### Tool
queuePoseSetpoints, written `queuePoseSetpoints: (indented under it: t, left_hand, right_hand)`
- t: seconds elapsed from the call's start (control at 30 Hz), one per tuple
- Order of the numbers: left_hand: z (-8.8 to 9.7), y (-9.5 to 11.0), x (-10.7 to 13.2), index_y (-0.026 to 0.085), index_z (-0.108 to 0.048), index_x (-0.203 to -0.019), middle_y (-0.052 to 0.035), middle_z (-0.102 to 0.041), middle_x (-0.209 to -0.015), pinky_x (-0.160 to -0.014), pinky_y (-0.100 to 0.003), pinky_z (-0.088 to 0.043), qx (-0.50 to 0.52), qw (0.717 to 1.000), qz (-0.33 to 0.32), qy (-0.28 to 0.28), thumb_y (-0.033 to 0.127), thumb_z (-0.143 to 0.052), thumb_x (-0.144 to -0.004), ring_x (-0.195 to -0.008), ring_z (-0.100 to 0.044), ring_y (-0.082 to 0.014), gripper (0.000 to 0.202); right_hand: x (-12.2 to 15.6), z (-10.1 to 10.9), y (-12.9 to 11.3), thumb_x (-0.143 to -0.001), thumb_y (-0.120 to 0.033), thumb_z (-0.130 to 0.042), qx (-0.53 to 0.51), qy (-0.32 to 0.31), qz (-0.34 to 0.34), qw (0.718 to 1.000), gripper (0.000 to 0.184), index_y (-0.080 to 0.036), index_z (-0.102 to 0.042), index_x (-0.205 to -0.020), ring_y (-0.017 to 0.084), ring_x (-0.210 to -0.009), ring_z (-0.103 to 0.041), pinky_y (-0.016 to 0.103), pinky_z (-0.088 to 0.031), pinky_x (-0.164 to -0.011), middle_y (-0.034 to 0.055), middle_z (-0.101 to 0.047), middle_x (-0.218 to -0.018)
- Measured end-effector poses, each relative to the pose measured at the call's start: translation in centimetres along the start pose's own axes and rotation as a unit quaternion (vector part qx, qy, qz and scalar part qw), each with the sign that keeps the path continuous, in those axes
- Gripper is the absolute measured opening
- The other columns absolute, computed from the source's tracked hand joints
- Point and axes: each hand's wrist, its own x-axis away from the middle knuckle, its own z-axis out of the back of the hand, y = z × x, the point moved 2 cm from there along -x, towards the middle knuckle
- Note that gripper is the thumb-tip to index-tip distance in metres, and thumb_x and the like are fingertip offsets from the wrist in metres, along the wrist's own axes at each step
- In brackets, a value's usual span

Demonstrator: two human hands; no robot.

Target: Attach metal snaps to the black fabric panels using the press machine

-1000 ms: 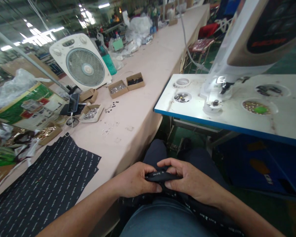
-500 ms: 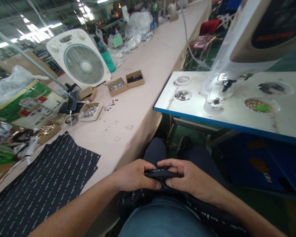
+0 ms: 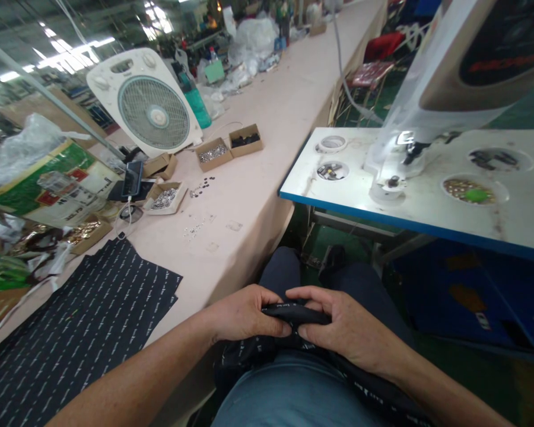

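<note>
Dark printed fabric (image 3: 300, 313) with small white lettering is bunched up over my lap. My left hand (image 3: 253, 314) pinches it between thumb and fingers. From the other side my right hand (image 3: 331, 320) grips the same fabric, its thumb close to the left thumb. Part of the cloth trails down to the right under my right forearm. The fingertips beneath the folds are hidden. On the table to my left lies a stack of black fabric sheets (image 3: 102, 314) with rows of white print, beside my left forearm.
A snap-press machine (image 3: 396, 148) stands on a white worktop (image 3: 338, 198) with cups of small metal parts, at right. The long table (image 3: 267, 196) holds a box fan (image 3: 153, 110), small boxes of fasteners (image 3: 164, 200), a phone (image 3: 132, 178) and a green-white container (image 3: 57, 184). Loose fasteners lie near its edge.
Both hands keep hold of the fabric, its top fold bulging slightly more between them. The view has shifted a little.
</note>
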Motion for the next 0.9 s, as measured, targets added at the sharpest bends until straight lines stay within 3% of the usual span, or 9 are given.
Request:
queuePoseSetpoints:
  t: [0.37,0.63,0.9]
  left_hand:
    - [-0.2,0.1,0.1,0.015,-0.064,-0.084,0.0054,-0.05,-0.064,-0.047,-0.021,-0.028,-0.059,0.998,-0.028,0.023,0.035,-0.067,-0.079,-0.054,-0.039,-0.0079,0.021]
    - [-0.4,0.3,0.0,0.015,-0.058,-0.075,0.0063,-0.045,-0.061,-0.049,-0.021,-0.025,-0.001,0.999,-0.047,0.02,0.041,-0.079,-0.071,-0.055,-0.035,-0.0071,0.034]
    - [-0.6,-0.9,-0.9,0.014,-0.062,-0.073,0.0062,-0.047,-0.06,-0.05,-0.023,-0.024,0.017,0.998,-0.037,0.049,0.036,-0.079,-0.067,-0.055,-0.035,-0.0074,0.028]
  right_hand:
    - [-0.1,0.3,0.5,-0.069,-0.02,-0.07,-0.121,-0.019,-0.025,0.992,0.058,-0.018,-0.061,-0.127,0.015,-0.074,-0.063,0.026,-0.043,-0.068,0.0005,-0.074,-0.09]
    - [-0.4,0.5,0.7,-0.067,-0.025,-0.076,-0.179,-0.046,-0.037,0.982,0.061,-0.017,-0.06,-0.125,0.017,-0.077,-0.065,0.029,-0.046,-0.072,0.0019,-0.073,-0.091]
    - [-0.7,0.7,0.7,-0.07,-0.025,-0.075,-0.126,-0.04,-0.025,0.991,0.056,-0.019,-0.061,-0.124,0.02,-0.083,-0.066,0.03,-0.047,-0.075,0.0031,-0.073,-0.094]
